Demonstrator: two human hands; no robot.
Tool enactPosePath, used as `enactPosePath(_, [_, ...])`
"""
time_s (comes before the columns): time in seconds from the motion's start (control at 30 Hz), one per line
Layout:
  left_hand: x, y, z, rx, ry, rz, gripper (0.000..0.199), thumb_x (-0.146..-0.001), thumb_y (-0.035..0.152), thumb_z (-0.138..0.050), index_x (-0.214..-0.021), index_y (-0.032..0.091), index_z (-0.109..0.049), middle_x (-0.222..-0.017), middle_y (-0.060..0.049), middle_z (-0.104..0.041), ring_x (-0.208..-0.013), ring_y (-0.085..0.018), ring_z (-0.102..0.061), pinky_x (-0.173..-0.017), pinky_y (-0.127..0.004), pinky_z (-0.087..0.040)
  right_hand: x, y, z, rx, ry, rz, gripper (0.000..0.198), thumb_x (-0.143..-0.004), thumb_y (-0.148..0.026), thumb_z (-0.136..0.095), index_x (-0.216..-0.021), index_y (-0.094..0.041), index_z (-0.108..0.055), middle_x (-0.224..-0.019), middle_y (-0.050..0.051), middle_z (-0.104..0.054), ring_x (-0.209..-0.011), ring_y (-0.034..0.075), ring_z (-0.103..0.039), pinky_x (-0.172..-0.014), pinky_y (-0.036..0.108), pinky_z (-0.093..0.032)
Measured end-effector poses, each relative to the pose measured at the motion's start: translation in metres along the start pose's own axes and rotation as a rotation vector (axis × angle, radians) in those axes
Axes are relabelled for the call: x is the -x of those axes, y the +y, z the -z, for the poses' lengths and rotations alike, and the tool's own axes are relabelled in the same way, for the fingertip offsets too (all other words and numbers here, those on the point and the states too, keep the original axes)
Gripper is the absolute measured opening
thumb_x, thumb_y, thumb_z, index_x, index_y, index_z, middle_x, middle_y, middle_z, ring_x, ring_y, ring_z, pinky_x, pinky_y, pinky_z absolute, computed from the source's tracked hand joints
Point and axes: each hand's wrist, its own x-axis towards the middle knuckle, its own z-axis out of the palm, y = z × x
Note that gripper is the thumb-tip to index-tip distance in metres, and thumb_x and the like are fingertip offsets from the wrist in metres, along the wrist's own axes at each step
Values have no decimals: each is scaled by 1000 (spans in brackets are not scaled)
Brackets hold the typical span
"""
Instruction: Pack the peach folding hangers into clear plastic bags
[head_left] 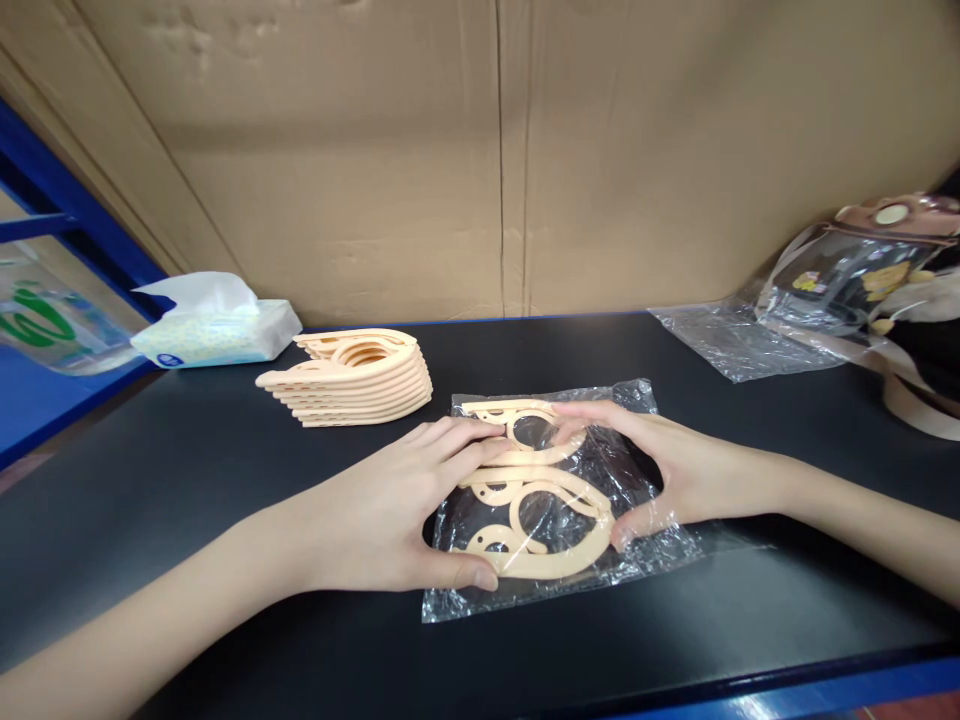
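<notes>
A clear plastic bag (630, 470) lies on the black table with cream folding hangers (555, 565) inside it, one nearer me and one farther off. My left hand (375, 510) grips the bag's left side, its fingers stretched over the hangers and its thumb on the near hanger. On the right side, my right hand (682, 465) holds the bag between thumb and fingers, with the thumb at the near hanger's right end. Some right fingertips are partly obscured by shiny film. Left of the bag, a neat stack of the same cream hangers (360, 385) stands on the table.
A tissue pack (225, 335) sits at the back left, beside a blue frame (90, 230). At the back right are a flat clear plastic bag (720, 340) and a transparent bottle (847, 270) with a strap (911, 395). Cardboard (375, 170) stands behind the black table (337, 660).
</notes>
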Motion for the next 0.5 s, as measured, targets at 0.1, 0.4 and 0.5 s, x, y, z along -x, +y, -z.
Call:
enactPosePath(0.1, [0,0,0,-13,-3,6,81,-79,62,-63,-143,21,-36,-147,-12,-41,-132,-33,-40,-106,-46,-39,0,0,1,7,0,5,99,-69,-39,-79,-150,-29,-23,-140,9,-50,-131,28,-44,-112,49,-29])
enactPosePath(0.4, [2,-3,-2,2,38,-1,79,-79,61,-63,-144,23,-38,-145,-11,-44,-129,-33,-43,-105,-46,-40,1,3,3,51,10,36,97,-71,-39,-78,-150,-29,-22,-151,12,-37,-138,31,-36,-112,52,-30])
enactPosePath(0.5, [2,-3,-2,-16,20,11,81,-79,63,-61,-144,22,-37,-146,-12,-43,-131,-33,-42,-107,-47,-39,0,3,0,37,14,51,96,-73,-38,-76,-150,-28,-21,-146,13,-43,-137,30,-38,-112,53,-29])
